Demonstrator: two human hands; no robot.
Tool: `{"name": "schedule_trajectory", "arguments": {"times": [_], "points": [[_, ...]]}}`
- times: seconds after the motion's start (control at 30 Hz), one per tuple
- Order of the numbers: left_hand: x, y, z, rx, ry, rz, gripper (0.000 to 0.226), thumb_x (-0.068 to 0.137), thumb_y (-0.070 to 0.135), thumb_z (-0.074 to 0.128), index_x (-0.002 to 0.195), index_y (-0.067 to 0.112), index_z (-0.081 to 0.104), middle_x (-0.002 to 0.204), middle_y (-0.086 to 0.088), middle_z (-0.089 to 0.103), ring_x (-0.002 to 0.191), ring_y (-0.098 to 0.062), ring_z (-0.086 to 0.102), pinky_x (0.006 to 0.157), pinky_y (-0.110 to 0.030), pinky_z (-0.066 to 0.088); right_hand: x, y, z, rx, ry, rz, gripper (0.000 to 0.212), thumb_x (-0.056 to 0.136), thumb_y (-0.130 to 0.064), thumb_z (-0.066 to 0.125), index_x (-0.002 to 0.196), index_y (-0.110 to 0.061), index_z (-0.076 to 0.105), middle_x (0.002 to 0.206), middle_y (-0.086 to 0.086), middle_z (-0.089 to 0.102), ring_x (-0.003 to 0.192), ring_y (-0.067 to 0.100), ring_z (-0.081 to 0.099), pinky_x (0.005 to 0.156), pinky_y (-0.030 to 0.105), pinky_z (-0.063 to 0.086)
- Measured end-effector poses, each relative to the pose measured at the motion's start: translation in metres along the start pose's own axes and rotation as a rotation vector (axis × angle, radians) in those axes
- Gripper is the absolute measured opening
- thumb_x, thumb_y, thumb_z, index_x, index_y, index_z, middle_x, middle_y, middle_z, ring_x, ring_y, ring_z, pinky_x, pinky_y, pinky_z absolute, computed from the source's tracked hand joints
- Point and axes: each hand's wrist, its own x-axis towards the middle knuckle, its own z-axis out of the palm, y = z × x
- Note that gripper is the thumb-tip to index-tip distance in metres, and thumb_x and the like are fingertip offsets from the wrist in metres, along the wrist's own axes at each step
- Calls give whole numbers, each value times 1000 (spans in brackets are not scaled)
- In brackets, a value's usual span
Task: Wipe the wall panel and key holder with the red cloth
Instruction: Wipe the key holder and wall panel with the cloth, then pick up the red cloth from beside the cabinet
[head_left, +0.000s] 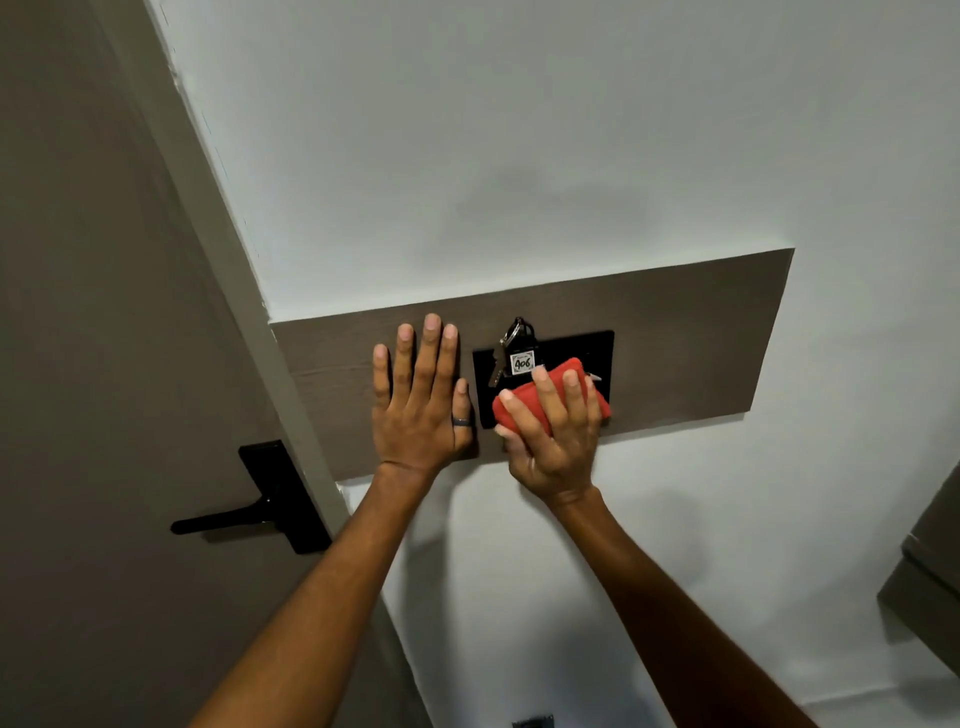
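The lower right part of the black key holder (571, 358) is hidden behind the red cloth (558, 382) and the right hand (553, 436), and a dark fitting at the bottom edge of the frame is cut off and hard to make out. A key ring (514, 338) with a tag reading 406 hangs on the holder's upper left, just above the cloth. The right hand is clamped on the folded cloth, pressing it to the holder at mid-frame. The left hand (421, 400), fingers spread and wearing a dark ring, lies flat and empty on the brown wall panel (701, 332), just left of the holder. A black door handle (254, 509) sits on the brown door (78, 312) at lower left. White wall (519, 130) surrounds the panel.
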Motion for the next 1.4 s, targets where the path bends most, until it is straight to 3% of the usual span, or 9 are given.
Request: {"name": "schedule_trajectory", "arguments": {"times": [0.33,0.67,0.73,0.83,0.93,1.07,1.27,1.33,1.4], "points": [[-3,-1,4,17,26,6,61,101,30,38,157,8,30,163,-5,23,157,-26,4,128,-48,9,54,8,-8,-5,20,346,39,107,-38,51,131,-17,73,150,21,57,147,44,45,115,59,44],[2,11,-8,-1,-27,-112,58,103,26,35,158,7,27,164,-10,22,157,-24,1,129,-47,5,-7,56,-59,-102,-282,90,38,107,-24,60,144,-14,61,151,17,57,143,42,52,108,48,53],[-2,34,-16,-144,-29,-233,55,105,23,36,157,5,29,164,-17,23,158,-26,4,129,-48,6,-20,70,-86,3,-332,352,40,107,-19,61,146,-11,59,154,14,55,147,33,49,118,41,46],[-25,90,-26,-298,-55,-96,54,103,21,42,154,8,32,160,-18,27,157,-30,12,128,-50,10,-29,78,-129,465,-126,1298,44,109,-29,56,151,-16,51,154,8,55,136,8,56,110,24,48],[-44,159,-26,-463,-208,9,52,100,21,46,150,9,37,160,-17,30,155,-33,19,127,-52,16,-29,106,-167,1104,81,2048,42,111,-41,42,130,-9,62,125,15,66,114,30,64,99,40,53],[-59,270,-14,-598,-533,-2,53,102,24,46,152,6,39,162,-17,32,155,-33,20,126,-54,21,-62,163,-234,1233,291,2452,52,106,-37,35,122,-5,72,126,22,71,116,42,68,103,52,55],[-77,394,13,-679,-914,96,57,104,30,43,157,10,34,165,-13,29,156,-31,17,126,-52,21,-99,297,-333,1044,290,2439,68,102,-64,35,150,-20,55,151,17,58,143,39,51,125,55,33],[-79,426,22,-689,-971,136,57,105,33,38,157,9,34,165,-13,29,155,-32,19,125,-53,23,-108,355,-365,820,254,2286,68,104,-69,35,141,-19,62,133,15,70,127,36,65,108,52,53],[-80,458,35,-696,-987,159,59,106,36,33,158,9,32,165,-12,28,155,-32,18,126,-51,22,-110,411,-393,564,15,2006,58,103,-70,39,130,-26,66,119,8,76,112,29,72,88,45,64]]}}
